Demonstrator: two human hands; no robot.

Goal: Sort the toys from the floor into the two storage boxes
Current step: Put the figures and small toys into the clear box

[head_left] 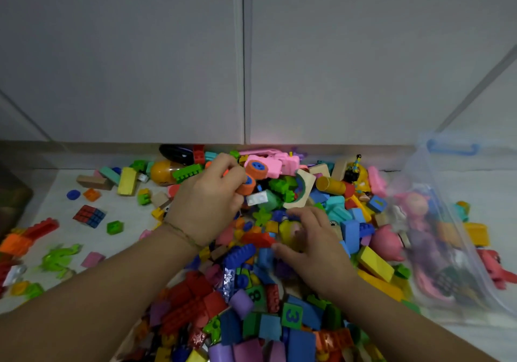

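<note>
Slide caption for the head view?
Left hand grips an orange wheel, right hand rests on the toy pile; clear box at right.

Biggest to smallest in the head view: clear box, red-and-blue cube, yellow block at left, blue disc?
1. clear box
2. red-and-blue cube and yellow block, too alike to rank
3. blue disc

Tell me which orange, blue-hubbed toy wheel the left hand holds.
The lower orange wheel, pinched by the left hand; the upper wheel sits clear above it.
</note>
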